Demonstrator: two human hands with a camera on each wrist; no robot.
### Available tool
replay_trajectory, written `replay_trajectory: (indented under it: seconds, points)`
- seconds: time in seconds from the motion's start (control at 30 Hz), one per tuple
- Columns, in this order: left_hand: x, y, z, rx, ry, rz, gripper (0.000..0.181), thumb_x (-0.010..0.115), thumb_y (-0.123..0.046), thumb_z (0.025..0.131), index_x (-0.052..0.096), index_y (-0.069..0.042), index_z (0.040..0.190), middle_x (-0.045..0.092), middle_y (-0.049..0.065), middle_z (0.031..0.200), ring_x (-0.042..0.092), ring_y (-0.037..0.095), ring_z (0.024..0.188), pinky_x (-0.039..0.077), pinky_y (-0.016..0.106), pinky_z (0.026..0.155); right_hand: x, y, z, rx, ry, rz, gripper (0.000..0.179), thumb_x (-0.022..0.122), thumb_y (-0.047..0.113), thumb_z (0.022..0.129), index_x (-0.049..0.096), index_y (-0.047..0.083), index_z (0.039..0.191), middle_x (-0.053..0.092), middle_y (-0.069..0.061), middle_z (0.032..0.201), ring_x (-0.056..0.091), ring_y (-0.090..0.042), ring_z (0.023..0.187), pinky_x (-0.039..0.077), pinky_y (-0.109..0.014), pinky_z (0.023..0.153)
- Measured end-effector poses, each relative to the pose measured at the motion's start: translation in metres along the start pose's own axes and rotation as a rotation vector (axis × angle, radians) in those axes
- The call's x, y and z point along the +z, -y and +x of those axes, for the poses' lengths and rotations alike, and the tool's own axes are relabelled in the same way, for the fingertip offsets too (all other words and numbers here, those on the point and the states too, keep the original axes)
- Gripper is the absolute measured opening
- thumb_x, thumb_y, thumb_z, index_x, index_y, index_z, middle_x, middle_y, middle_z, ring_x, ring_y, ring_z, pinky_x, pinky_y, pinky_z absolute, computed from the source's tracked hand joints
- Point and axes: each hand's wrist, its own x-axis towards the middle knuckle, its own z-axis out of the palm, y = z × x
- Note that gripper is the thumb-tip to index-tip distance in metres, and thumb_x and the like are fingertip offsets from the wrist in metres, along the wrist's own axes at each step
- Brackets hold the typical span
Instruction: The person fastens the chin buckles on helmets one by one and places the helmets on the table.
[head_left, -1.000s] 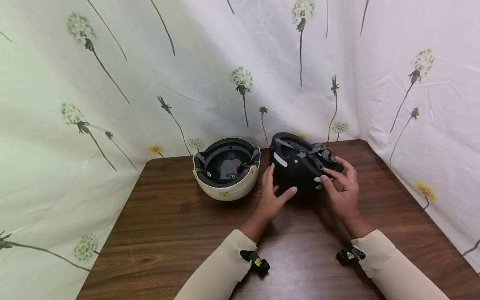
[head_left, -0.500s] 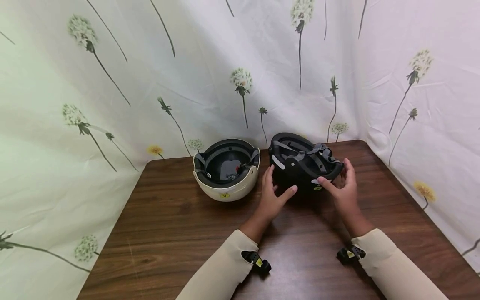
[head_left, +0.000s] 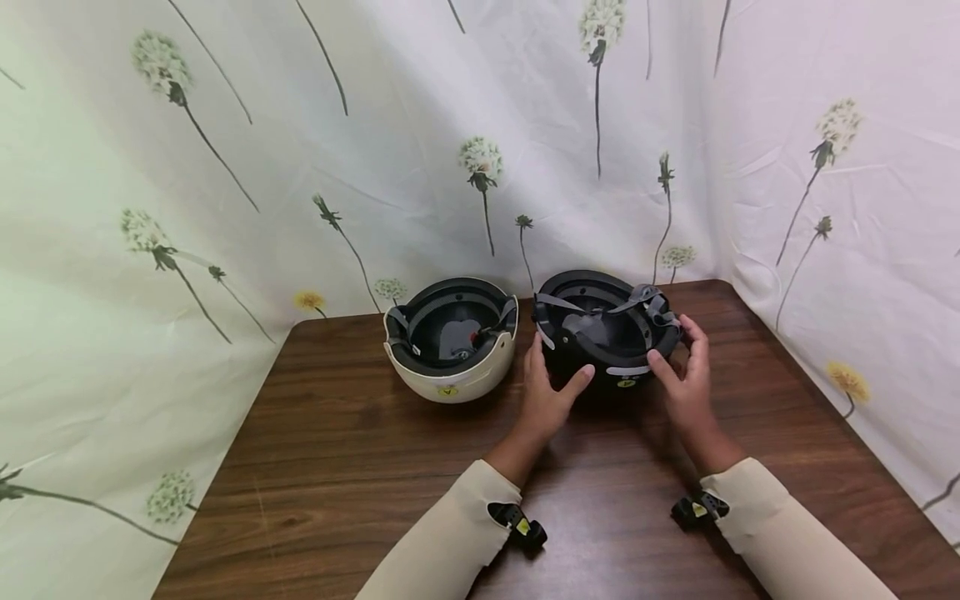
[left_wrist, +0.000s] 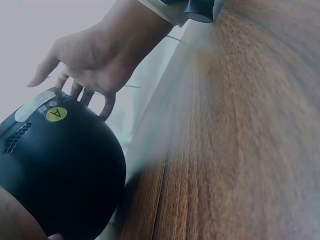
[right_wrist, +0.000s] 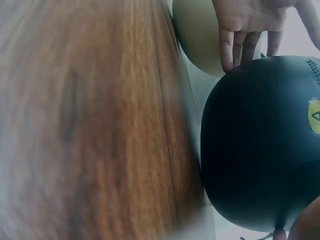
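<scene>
A black half helmet rests upside down on the table, its inside facing up and grey straps lying across the opening. My left hand is at its left side, fingers against the shell and thumb spread along the front. On the other side, the fingers of my right hand touch the shell, with the thumb near the front rim. In the left wrist view, a yellow round sticker shows on the dark shell. The right wrist view shows the left hand's straight fingers at the shell's edge.
A cream half helmet sits upside down just left of the black one. Both stand near the back edge of the brown wooden table. Behind and beside the table hangs a white cloth printed with dandelions.
The black helmet has turned in place, bringing its white front strip and yellow sticker leftward to face me. My right hand's fingers have moved from the straps to the helmet's right side.
</scene>
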Motion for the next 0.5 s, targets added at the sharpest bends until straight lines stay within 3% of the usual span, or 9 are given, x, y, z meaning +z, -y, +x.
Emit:
replay_trajectory:
  seconds: [0.3, 0.5]
  points:
    - [0.0029, 0.0001, 0.002, -0.027, -0.045, 0.032, 0.11, 0.082, -0.052, 0.092, 0.024, -0.008, 0.174, 0.027, 0.017, 0.176, 0.033, 0.037, 0.163, 0.029, 0.061, 0.132, 0.0002, -0.0047, -0.0013, -0.092, -0.021, 0.019, 0.073, 0.064, -0.014, 0.092, 0.037, -0.008, 0.16, 0.048, -0.007, 0.146, 0.066, -0.006, 0.104, 0.054, -0.014, 0.088]
    - [0.0023, 0.0, 0.0023, -0.044, -0.066, 0.009, 0.107, 0.08, -0.046, 0.091, 0.026, -0.005, 0.173, 0.029, 0.018, 0.174, 0.036, 0.038, 0.16, 0.031, 0.059, 0.131, 0.0009, -0.0043, -0.0013, -0.148, -0.035, 0.053, 0.062, 0.061, -0.017, 0.089, 0.048, -0.014, 0.15, 0.044, -0.001, 0.143, 0.062, -0.008, 0.11, 0.055, -0.012, 0.089]
